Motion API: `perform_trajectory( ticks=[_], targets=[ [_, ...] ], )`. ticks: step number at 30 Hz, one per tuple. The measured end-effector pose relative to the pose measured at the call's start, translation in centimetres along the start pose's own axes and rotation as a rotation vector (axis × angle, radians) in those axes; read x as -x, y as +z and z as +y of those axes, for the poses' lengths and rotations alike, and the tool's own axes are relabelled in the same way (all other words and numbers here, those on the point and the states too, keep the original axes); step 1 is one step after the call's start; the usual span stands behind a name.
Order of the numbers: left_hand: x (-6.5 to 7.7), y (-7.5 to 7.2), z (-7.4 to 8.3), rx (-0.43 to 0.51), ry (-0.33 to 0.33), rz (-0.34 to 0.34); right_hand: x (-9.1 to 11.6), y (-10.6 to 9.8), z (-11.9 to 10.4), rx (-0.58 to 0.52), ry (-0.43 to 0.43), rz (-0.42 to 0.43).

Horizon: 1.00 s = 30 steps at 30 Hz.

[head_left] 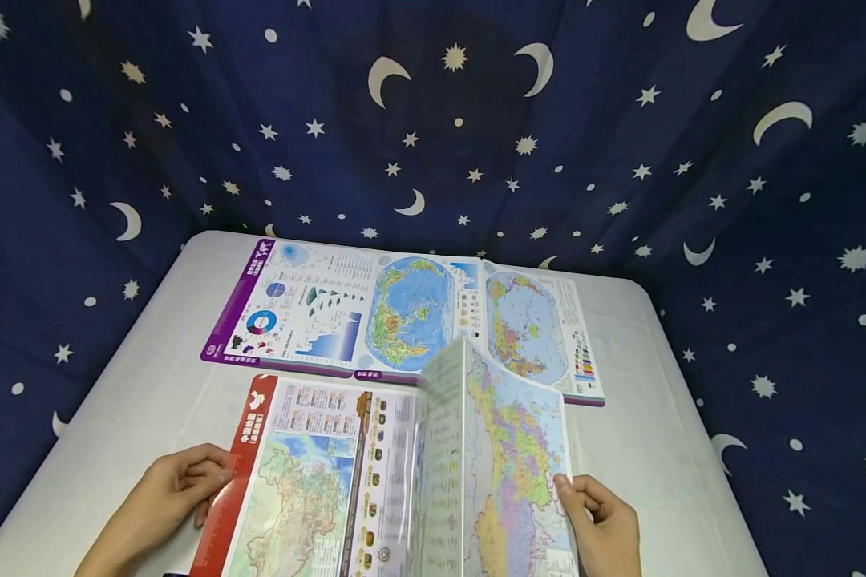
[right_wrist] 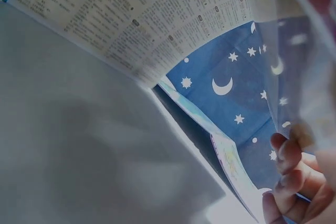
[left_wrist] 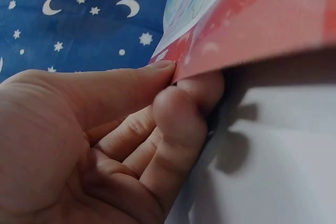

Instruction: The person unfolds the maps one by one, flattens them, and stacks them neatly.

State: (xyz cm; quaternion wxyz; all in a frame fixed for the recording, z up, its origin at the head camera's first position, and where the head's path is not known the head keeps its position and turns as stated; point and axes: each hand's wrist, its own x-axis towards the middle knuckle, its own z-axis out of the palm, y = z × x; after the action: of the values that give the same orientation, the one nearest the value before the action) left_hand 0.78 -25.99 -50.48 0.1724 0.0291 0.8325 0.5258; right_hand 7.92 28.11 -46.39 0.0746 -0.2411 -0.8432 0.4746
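Observation:
A folding map (head_left: pixel 299 497) with a red left border (head_left: pixel 240 453) lies partly unfolded near the front. My left hand (head_left: pixel 166 493) pinches that border between thumb and fingers; the left wrist view shows the thumb (left_wrist: pixel 139 82) on top and fingertips beneath the edge. With my right hand (head_left: pixel 606 517) I pinch the right edge of a raised panel (head_left: pixel 515 465) that carries a colourful map. A fold stands up in the middle, its left side blurred. In the right wrist view, a text-covered panel (right_wrist: pixel 136 17) hangs lifted above the white surface.
Behind it a second folding map (head_left: pixel 317 304), with a purple left border (head_left: pixel 234 300), lies spread out showing two world maps. Both rest on a white-covered table (head_left: pixel 137 385). Dark blue curtain (head_left: pixel 433 120) with moons and stars surrounds the back and sides.

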Motion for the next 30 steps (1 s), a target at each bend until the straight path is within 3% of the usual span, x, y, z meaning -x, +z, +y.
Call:
perform_trajectory(
  ticks=[6,13,19,30],
  targets=[
    [0.3,-0.7,-0.4,-0.025,0.026,0.049,-0.3,-0.3,0.4,0.015,0.039,0.017],
    [0.5,-1.3,-0.6,-0.042,-0.017,0.082,-0.5,-0.4,0.9,0.011,0.078,0.029],
    [0.9,-1.9,-1.0,-0.083,0.000,0.108,-0.9,-0.7,1.4,0.023,0.102,0.031],
    [1.5,-3.2,-1.6,-0.095,-0.030,0.130,-1.8,-1.4,2.6,0.064,0.140,0.037]
  ],
)
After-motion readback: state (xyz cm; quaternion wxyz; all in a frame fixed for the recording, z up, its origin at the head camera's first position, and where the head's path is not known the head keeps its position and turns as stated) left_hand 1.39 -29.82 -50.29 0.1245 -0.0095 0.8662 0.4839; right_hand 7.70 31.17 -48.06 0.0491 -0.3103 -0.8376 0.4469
